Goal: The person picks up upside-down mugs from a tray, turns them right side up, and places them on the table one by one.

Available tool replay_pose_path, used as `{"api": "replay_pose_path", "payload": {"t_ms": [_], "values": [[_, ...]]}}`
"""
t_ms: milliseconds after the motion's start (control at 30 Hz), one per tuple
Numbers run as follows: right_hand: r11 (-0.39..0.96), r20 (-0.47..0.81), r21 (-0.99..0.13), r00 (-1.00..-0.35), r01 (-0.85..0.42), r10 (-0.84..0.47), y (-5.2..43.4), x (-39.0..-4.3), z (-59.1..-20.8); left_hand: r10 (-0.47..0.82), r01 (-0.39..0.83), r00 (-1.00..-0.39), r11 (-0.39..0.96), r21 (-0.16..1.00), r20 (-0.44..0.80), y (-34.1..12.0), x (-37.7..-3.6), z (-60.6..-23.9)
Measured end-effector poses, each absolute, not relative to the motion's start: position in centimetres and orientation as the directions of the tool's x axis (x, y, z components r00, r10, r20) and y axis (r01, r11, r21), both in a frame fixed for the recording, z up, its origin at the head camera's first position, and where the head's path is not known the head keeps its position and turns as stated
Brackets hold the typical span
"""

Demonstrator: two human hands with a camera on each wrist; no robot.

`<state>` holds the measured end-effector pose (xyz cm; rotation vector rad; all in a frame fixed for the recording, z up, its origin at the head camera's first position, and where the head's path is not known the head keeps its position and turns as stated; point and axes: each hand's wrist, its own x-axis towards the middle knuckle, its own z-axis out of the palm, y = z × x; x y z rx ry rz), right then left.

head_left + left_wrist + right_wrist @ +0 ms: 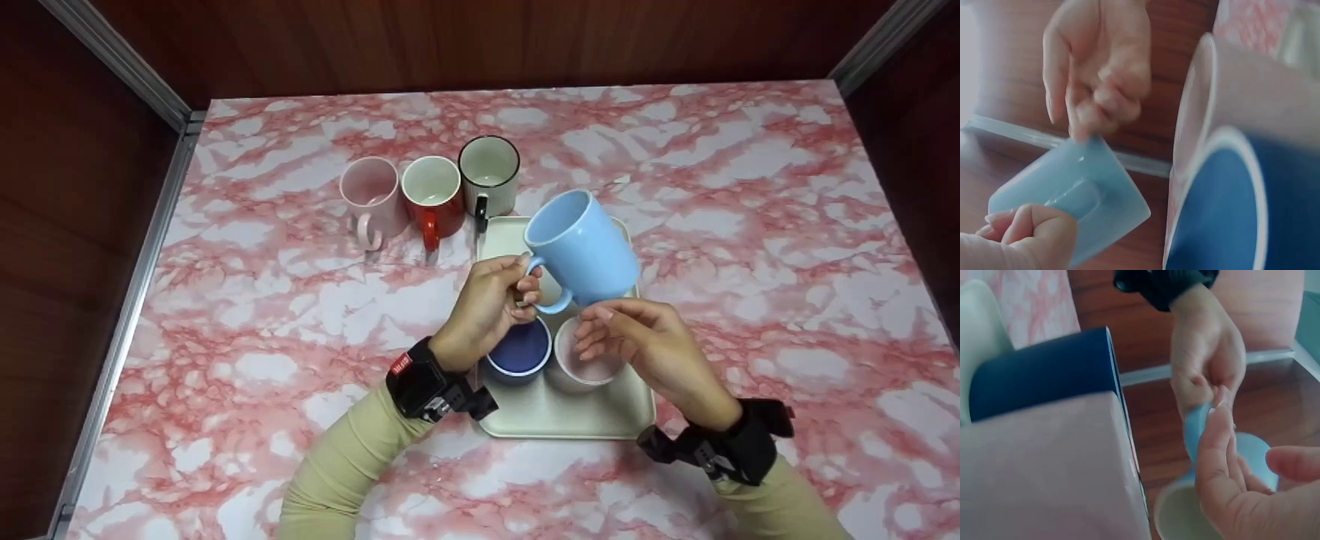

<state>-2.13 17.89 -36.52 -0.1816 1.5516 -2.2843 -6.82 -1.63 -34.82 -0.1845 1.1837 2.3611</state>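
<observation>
A light blue mug (596, 255) is held tilted above the cream tray (566, 426), its mouth toward the upper left. My left hand (487, 304) grips its handle, thumb on top. Below the mug's base is my right hand (656, 349), its fingers loosely bent and fingertips right at the lower edge. The left wrist view shows the right hand (1100, 62) at the mug's far end, holding nothing. Under the hands, a dark blue mug (519, 351) and a pale pink mug (581, 371) stand side by side on the tray, partly hidden by them.
Behind the tray's left corner stand a pink mug (373, 191), a red mug (435, 195) and a white mug with a black rim and handle (491, 169), in a close row. Brown panels (487, 45) border the marbled pink table (750, 315).
</observation>
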Motion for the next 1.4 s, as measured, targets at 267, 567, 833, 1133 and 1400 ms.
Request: {"api": "replay_pose_path", "payload": {"t_ms": [267,567,833,1133,1400], "values": [[-0.375,-0.173,-0.861,-0.892,0.342,-0.417,16.8,-2.1,-37.6,0.362,-0.526,-0.851,-0.588,0.615,-0.381,-0.7,-6.6,-34.9],[-0.495,-0.287,-0.788,-0.930,0.365,-0.228,15.2,-1.7,-37.8,0.391,-0.545,-0.838,-0.649,0.531,-0.382,0.2,-6.1,-35.2],[-0.478,-0.316,-0.820,-0.945,0.315,-0.081,14.4,-1.4,-37.5,0.417,-0.551,-0.834,-0.650,0.524,-0.361,0.6,-5.7,-35.5],[-0.540,-0.256,-0.813,-0.967,0.216,-0.001,14.3,-0.9,-37.1,0.461,-0.544,-0.838,-0.670,0.505,-0.291,1.0,-5.5,-35.5],[-0.611,-0.183,-0.781,-0.983,0.128,0.028,14.7,-1.0,-37.2,0.465,-0.541,-0.839,-0.650,0.534,-0.284,1.1,-5.7,-36.0]]}}
